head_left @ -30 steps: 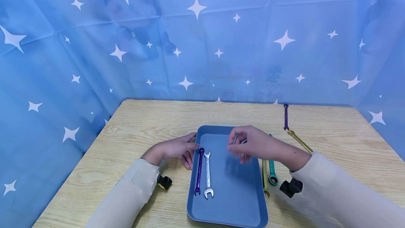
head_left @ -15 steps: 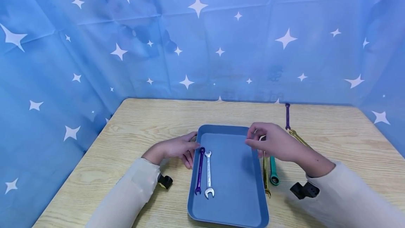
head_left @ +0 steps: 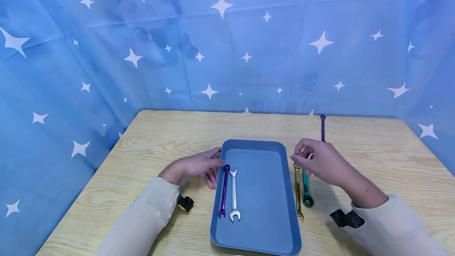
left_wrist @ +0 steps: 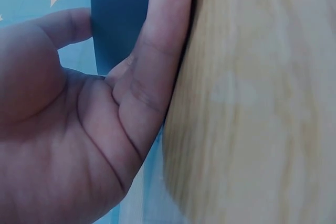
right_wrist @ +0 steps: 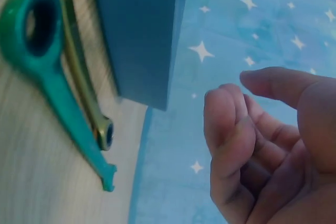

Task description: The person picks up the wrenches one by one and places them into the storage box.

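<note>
My left hand (head_left: 199,167) holds the left edge of a blue-grey tray (head_left: 261,142), thumb at the rim and other fingers along the outer wall. Inside the tray, a purple wrench (head_left: 224,192) and a silver wrench (head_left: 234,196) lie side by side. My right hand (head_left: 323,163) hovers just right of the tray, above a gold wrench (head_left: 298,192) and a green ratchet wrench (head_left: 307,191). In the right wrist view its fingers (right_wrist: 223,124) are loosely bent, the thumb apart from them, with nothing between. The hand covers the upper ends of both wrenches.
Another purple wrench (head_left: 322,127) lies at the back right of the wooden table (head_left: 170,137), its lower end hidden by my right hand. A blue curtain with white stars (head_left: 227,50) hangs behind the table and along its left side.
My right hand has moved right, from above the tray to over the gold and green wrenches. It now hides the second gold wrench farther right. My left hand stays at the tray.
</note>
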Available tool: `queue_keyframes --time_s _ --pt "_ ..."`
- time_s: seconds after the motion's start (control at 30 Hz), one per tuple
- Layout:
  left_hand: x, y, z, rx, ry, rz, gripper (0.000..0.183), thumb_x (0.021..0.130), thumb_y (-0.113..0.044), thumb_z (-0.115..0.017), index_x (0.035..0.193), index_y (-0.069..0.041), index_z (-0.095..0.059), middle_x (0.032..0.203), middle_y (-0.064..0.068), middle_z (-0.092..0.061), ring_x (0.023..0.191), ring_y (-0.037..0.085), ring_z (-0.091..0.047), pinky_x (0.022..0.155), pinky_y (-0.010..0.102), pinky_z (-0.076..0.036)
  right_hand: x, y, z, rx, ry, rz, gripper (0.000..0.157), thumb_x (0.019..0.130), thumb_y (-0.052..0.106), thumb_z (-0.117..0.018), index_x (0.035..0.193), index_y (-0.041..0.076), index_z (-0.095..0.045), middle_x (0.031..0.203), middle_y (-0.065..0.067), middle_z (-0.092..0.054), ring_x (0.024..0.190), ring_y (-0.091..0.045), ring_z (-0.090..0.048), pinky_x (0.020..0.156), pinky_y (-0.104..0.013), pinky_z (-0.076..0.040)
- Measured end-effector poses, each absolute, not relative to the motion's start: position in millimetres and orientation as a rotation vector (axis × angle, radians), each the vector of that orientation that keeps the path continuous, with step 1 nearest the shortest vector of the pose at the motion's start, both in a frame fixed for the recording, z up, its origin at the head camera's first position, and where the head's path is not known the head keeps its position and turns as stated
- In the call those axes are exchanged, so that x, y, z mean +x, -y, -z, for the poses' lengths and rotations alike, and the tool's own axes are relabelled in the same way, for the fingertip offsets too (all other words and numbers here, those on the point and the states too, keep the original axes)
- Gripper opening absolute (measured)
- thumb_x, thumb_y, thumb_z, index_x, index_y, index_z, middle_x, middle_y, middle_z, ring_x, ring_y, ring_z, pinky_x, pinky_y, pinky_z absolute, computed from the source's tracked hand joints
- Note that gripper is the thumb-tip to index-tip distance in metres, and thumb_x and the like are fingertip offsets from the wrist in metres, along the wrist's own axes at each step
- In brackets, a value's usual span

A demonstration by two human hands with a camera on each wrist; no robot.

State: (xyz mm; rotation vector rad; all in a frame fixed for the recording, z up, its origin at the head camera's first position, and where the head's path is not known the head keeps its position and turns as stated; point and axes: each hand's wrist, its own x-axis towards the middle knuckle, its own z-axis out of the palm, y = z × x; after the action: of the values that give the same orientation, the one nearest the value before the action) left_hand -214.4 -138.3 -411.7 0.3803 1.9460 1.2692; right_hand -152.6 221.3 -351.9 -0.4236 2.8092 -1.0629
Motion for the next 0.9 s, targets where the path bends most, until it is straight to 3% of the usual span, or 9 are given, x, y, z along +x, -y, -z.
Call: queue_keyframes --time_s 0.27,0.53,0.9 --pt "-215.0 137.8 412.5 0.374 -1.94 -1.274 0.067 0.106 -0.03 -0.046 0.161 -0.028 -0.008 0.08 0.02 -0.069 0.065 0.026 -0.071 0.067 0.044 -0.064 -152.6 -229.8 366.0 -0.342 -2.896 0.95 0.016 0.1 0.024 -0.062 0.091 0.01 -0.06 0.075 -0.005 -0.064 0.056 -0.018 -0.06 0.048 -0.028 -0.045" --pt "-215.4 140.3 412.8 0.358 -1.946 -1.27 0.072 0.106 -0.03 -0.046 0.162 -0.025 -0.001 0.079 0.019 -0.069 0.066 0.026 -0.071 0.068 0.044 -0.064 -154.5 -227.2 380.5 -0.374 -2.973 0.774 0.018 0.098 0.023 -0.064 0.083 0.014 -0.061 0.059 0.004 -0.053 0.048 -0.011 -0.041 0.044 -0.024 -0.035" --pt "-215.4 139.7 412.3 0.364 -1.944 -1.277 0.072 0.106 -0.031 -0.046 0.162 -0.024 -0.001 0.08 0.02 -0.069 0.066 0.026 -0.071 0.068 0.044 -0.064 -155.1 -223.9 390.9 -0.375 -2.927 0.634 0.022 0.096 0.02 -0.065 0.075 0.016 -0.06 0.056 0.004 -0.046 0.048 -0.01 -0.036 0.046 -0.024 -0.031"
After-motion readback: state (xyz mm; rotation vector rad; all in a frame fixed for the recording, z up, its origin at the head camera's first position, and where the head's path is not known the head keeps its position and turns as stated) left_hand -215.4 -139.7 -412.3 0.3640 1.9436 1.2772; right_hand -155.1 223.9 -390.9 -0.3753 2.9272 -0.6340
